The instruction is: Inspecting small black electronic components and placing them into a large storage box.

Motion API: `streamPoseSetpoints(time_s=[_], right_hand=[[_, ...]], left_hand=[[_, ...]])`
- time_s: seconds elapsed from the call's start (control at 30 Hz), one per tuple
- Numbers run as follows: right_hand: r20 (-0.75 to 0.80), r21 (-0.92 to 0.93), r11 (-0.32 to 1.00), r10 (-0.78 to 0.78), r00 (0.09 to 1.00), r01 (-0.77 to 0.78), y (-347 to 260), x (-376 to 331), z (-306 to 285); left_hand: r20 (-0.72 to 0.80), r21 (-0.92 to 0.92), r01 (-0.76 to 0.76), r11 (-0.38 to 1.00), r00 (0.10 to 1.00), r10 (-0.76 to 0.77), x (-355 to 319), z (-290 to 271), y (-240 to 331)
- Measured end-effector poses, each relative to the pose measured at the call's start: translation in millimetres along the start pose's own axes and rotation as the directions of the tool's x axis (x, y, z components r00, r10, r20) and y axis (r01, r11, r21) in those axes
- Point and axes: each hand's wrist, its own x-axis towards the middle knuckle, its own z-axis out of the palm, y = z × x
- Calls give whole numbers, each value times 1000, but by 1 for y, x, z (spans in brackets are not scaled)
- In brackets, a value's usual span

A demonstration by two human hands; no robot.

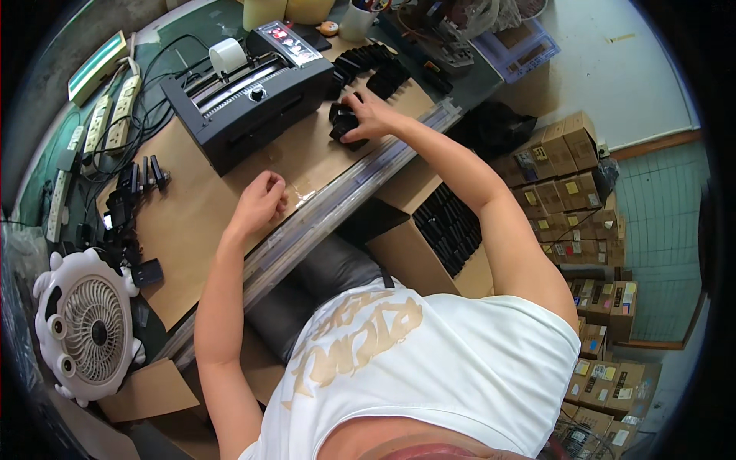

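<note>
My right hand (372,116) is closed around a small cluster of black blocky pieces (343,123) on the brown board, right of the tape dispenser. Their exact kind is hard to tell. More such black pieces (389,77) stand in rows just beyond that hand. My left hand (261,202) hovers over the board near its front edge, fingers curled in; whether anything sits inside them is hidden. Between the hands and the far side stands a dark grey electric tape dispenser (253,100) with a white roll (228,57) on top.
Black corded pieces (126,203) lie at the left, near power strips (123,115) and tangled cables. A white fan (88,330) stands lower left. Below the table edge, an open carton (414,249) holds black items (448,230). Stacked cartons (556,153) line the right.
</note>
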Motion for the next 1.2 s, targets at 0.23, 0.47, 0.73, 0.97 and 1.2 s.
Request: streamPoseSetpoints(time_s=[0.23,0.47,0.73,0.97,1.2], right_hand=[[-102,108,977,193,976,-182,-10,-5,23],[-172,176,953,275,946,-245,-1,-7,35],[-83,597,771,335,939,-222,20,-21,-6],[-75,836,469,611,788,-284,57,-232,-74],[87,655,263,905,417,-708,144,-478,22]], left_hand=[[-11,-17,3,1000,1000,-3,-2,1,2],[-52,-94,40,995,998,-45,0,7,-1],[-50,-36,31,999,998,-33,5,4,-4],[-65,18,23,1000,998,-21,3,9,-1],[-100,188,-45,981,993,65,-1,19,2]])
